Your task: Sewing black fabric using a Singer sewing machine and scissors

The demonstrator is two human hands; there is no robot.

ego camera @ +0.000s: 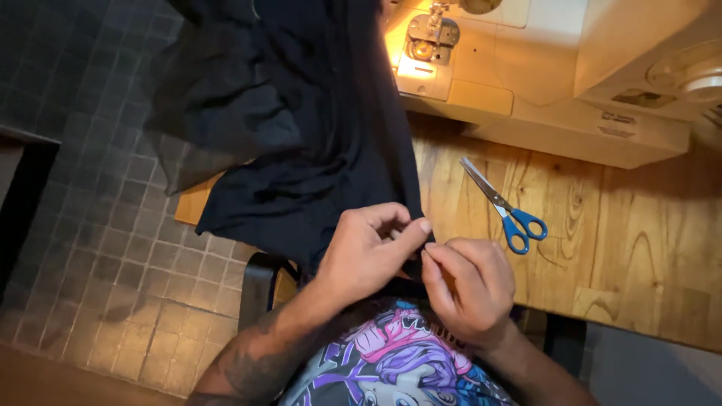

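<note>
The left hand (pixel 368 252) and the right hand (pixel 470 289) both pinch the edge of the black cloth (pixel 301 150) with closed fingers, at the near edge of the table (pixel 639 248). The cloth hangs over the table's left side. To do this well, I think small, tight pinches work best. Blue scissors (pixel 508 207) lie near the sewing machine (pixel 541 68).

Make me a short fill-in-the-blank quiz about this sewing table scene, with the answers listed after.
1. Both hands, left hand and right hand, pinch the edge of a ____ fabric.
2. The scissors on the wooden table have ____ handles.
3. Beyond the scissors stands a cream-coloured ____ machine.
4. The scissors' blades are ____.

Answers: black; blue; sewing; shut
</note>
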